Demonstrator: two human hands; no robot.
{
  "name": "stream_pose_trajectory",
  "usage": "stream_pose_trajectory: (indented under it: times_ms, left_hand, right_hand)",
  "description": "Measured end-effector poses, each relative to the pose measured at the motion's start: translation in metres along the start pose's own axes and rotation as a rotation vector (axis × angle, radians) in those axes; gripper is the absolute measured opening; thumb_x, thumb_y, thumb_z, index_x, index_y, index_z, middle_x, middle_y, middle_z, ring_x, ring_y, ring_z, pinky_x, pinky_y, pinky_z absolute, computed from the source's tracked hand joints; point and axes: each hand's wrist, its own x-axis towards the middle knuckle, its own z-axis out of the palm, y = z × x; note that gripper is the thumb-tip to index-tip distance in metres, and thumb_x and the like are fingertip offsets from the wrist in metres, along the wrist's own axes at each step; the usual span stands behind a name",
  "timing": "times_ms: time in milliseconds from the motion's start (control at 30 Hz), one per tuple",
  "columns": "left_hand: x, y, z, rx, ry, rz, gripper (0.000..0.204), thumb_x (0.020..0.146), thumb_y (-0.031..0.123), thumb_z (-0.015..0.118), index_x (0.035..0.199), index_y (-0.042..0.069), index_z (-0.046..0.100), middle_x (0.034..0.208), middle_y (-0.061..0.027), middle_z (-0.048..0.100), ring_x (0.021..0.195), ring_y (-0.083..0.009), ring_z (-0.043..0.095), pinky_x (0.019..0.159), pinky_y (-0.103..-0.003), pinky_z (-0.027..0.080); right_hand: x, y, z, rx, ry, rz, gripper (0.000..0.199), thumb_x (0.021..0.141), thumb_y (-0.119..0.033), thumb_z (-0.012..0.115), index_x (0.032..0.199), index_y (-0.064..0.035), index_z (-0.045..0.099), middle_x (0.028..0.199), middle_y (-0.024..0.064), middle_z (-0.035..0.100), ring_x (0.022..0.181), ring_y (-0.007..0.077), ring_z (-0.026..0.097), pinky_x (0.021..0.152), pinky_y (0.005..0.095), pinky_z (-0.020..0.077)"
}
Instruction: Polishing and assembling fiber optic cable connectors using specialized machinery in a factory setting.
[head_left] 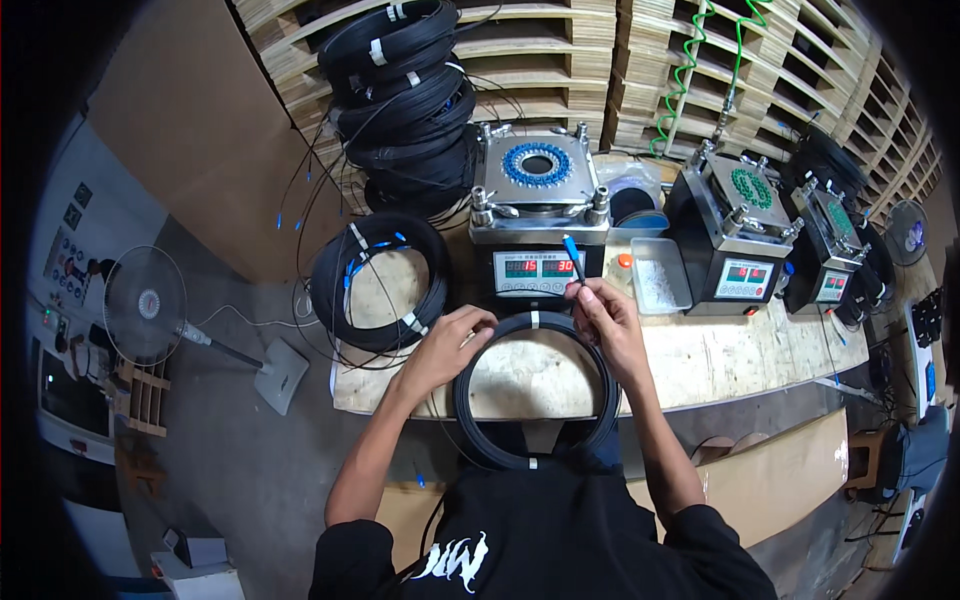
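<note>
A ring-shaped coil of black cable (607,400) lies at the table's front edge in front of me, bound with white tape and overhanging toward my lap. My right hand (612,325) is closed on a cable end with a blue connector (571,247), which points up before the middle machine's display. At the coil's upper left rests my left hand (452,345), its fingers curled together; what is inside them is hidden. Just behind both hands stands a polishing machine (538,235) with a metal top plate, a ring of blue connector holders (537,165) and a lit red-and-green display.
Another black cable coil (325,300) with blue connectors lies left, below a tall stack of coils (405,120). On the right are a clear plastic tray (660,275) and two more machines (735,230). A standing fan (150,300) is at far left, wooden pallets (530,50) behind.
</note>
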Motion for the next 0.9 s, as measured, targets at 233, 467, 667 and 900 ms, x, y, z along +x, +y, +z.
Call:
stream_pose_trajectory:
  times_ms: [233, 467, 667, 900]
  left_hand:
    - [0.007, -0.031, 0.025, 0.138, 0.327, 0.001, 0.015, 0.094, 0.001, 0.056, 0.108, -0.002, 0.061, 0.104, -0.0189, 0.059, 0.097, -0.0392, 0.062, 0.086, -0.045, 0.051]
    - [-0.049, -0.070, 0.012, 0.184, 0.118, -0.204, 0.016, 0.092, 0.000, 0.048, 0.092, -0.001, 0.064, 0.092, -0.0237, 0.063, 0.092, -0.0438, 0.062, 0.078, -0.051, 0.048]
    - [-0.160, -0.104, 0.008, 0.226, -0.188, -0.582, 0.017, 0.091, 0.006, 0.054, 0.092, 0.002, 0.070, 0.081, -0.0186, 0.065, 0.075, -0.0368, 0.064, 0.076, -0.044, 0.051]
    - [-0.209, -0.124, 0.025, 0.281, 0.157, -0.452, 0.027, 0.087, 0.005, 0.064, 0.112, 0.009, 0.072, 0.124, -0.0145, 0.058, 0.113, -0.0337, 0.054, 0.100, -0.042, 0.046]
  right_hand:
    - [-0.010, 0.035, -0.009, -0.116, -0.053, 0.106, 0.026, 0.105, -0.024, 0.057, 0.107, -0.0008, 0.068, 0.066, -0.0058, 0.046, 0.060, 0.0038, 0.039, 0.052, 0.0224, 0.0295]
    - [-0.012, 0.034, -0.021, -0.260, -0.066, 0.141, 0.024, 0.104, -0.023, 0.058, 0.105, -0.0017, 0.069, 0.066, -0.0064, 0.050, 0.059, 0.0028, 0.042, 0.053, 0.0209, 0.0308]
    - [-0.010, 0.048, -0.014, -0.255, -0.135, 0.213, 0.026, 0.104, -0.024, 0.058, 0.105, -0.0008, 0.070, 0.068, -0.0069, 0.049, 0.061, 0.0026, 0.040, 0.054, 0.0218, 0.0285]
    - [-0.011, 0.064, -0.004, -0.327, -0.235, 0.267, 0.026, 0.104, -0.024, 0.056, 0.104, -0.0011, 0.069, 0.066, -0.0071, 0.042, 0.060, 0.0035, 0.035, 0.053, 0.0230, 0.0258]
